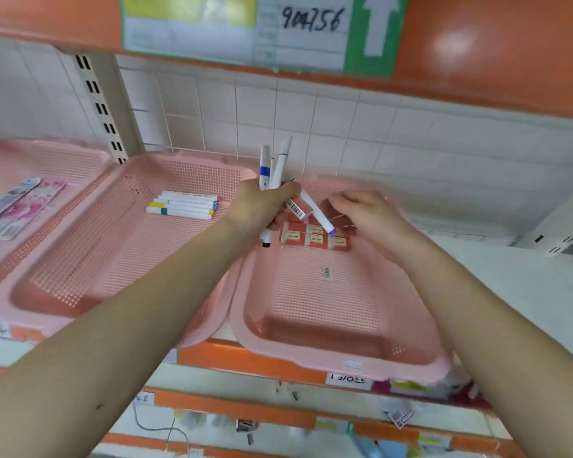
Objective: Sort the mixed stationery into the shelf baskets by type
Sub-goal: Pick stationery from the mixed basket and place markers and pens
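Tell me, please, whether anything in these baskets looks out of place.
A purple-tipped marker sticks out askew from the bunch in the left hand, hanging over the erasers in the right basket; the other markers lie in the middle basket.

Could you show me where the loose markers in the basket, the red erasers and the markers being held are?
Basket markers [182,205]: head view, middle of the stacked barrels.
Erasers [315,239]: head view, label of a middle box.
Held markers [264,170]: head view, blue band on the leftmost one.

Markers [182,204] in middle basket [113,259]; boxes [315,238] in right basket [328,309]; packets [17,206] in left basket [47,160].
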`<move>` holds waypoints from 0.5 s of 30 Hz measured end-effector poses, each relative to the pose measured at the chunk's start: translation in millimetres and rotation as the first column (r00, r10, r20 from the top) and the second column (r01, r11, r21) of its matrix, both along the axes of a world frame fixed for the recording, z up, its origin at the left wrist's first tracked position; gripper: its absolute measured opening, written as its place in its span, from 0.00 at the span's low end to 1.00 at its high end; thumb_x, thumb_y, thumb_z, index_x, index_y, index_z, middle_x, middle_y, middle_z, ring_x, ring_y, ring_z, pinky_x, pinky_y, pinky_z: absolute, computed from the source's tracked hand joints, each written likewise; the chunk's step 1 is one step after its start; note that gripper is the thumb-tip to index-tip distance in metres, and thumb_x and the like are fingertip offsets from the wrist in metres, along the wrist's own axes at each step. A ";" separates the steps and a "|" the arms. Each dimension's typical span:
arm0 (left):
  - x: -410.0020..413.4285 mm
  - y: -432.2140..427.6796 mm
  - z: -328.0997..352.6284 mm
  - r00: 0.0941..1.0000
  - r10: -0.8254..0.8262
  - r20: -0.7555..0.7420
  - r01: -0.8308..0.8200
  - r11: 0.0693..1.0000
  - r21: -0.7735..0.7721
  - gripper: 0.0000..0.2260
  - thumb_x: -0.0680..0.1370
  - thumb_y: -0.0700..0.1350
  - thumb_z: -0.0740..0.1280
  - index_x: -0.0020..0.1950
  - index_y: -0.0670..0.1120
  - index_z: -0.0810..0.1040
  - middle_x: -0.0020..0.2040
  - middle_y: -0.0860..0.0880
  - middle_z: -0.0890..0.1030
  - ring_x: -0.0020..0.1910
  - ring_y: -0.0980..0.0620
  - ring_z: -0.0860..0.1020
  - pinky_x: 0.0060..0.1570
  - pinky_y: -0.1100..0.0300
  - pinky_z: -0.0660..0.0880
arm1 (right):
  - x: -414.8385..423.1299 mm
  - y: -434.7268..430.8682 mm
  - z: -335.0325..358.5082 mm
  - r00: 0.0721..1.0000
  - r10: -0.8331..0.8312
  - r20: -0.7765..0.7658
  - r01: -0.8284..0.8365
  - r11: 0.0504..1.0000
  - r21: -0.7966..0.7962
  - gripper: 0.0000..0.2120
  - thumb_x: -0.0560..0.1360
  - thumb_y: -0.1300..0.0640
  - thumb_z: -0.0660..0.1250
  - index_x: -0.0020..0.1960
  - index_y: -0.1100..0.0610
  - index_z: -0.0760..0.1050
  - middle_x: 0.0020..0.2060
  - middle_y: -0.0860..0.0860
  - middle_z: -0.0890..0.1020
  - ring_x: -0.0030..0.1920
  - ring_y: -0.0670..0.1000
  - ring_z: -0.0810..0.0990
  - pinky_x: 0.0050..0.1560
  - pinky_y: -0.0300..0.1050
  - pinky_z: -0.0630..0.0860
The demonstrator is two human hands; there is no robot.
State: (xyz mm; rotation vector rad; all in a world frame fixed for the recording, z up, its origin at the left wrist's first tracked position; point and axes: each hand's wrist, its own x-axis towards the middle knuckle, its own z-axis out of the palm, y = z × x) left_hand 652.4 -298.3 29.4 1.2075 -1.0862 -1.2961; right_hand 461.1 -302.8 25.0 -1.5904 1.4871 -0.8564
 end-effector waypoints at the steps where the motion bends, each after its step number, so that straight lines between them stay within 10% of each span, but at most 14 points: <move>1: -1.3 5.5 1.4 0.999 0.034 0.002 -0.034 0.999 -0.013 0.11 0.76 0.41 0.72 0.36 0.44 0.74 0.23 0.52 0.70 0.20 0.55 0.66 0.21 0.65 0.64 | 2.6 5.8 6.9 0.998 0.054 -0.013 -0.054 0.999 -0.007 0.17 0.75 0.45 0.66 0.47 0.59 0.83 0.44 0.55 0.86 0.48 0.56 0.85 0.56 0.58 0.78; 7: 10.8 42.4 -2.8 0.959 0.282 0.022 -0.281 0.958 -0.050 0.12 0.75 0.39 0.71 0.33 0.45 0.72 0.22 0.52 0.72 0.19 0.56 0.66 0.20 0.66 0.63 | 31.8 29.1 15.8 0.968 0.250 0.008 -0.250 0.968 -0.029 0.03 0.75 0.59 0.72 0.46 0.52 0.83 0.41 0.52 0.87 0.40 0.46 0.85 0.40 0.38 0.78; 15: 75.0 73.9 -20.5 0.889 0.455 0.051 -0.453 0.890 -0.046 0.11 0.77 0.41 0.67 0.35 0.44 0.71 0.24 0.51 0.71 0.20 0.55 0.67 0.20 0.64 0.63 | 81.5 26.4 2.2 0.984 0.166 -0.068 -0.176 0.968 -0.178 0.08 0.74 0.62 0.72 0.44 0.49 0.81 0.34 0.46 0.82 0.30 0.43 0.77 0.42 0.44 0.79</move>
